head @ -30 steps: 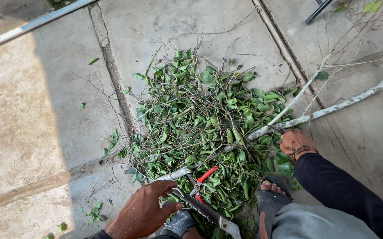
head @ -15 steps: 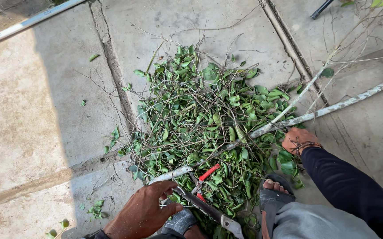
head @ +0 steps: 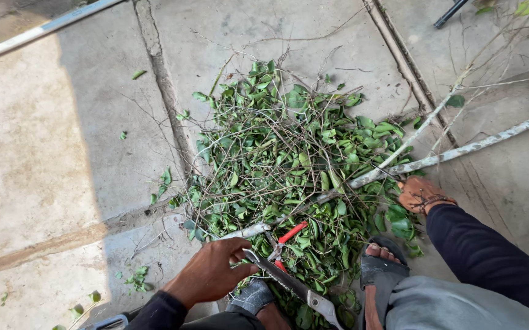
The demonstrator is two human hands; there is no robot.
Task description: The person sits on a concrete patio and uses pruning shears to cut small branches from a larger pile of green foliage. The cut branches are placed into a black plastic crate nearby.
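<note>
Compared with a second back, I see little change: left hand [head: 212,275] stays curled round cut end of branch [head: 399,166], shears [head: 286,269] beside it, red handle up-right. Branch lies over leaf pile [head: 283,159], long axis lower-left to upper-right. Right hand [head: 420,194] still clamped on mid-branch; so trimming paused.

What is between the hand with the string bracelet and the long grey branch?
Almost nothing. The right hand sits just under the long grey branch, with only thin twigs and green leaves around it. The left hand grips the branch's cut end, beside the pruning shears.
</note>
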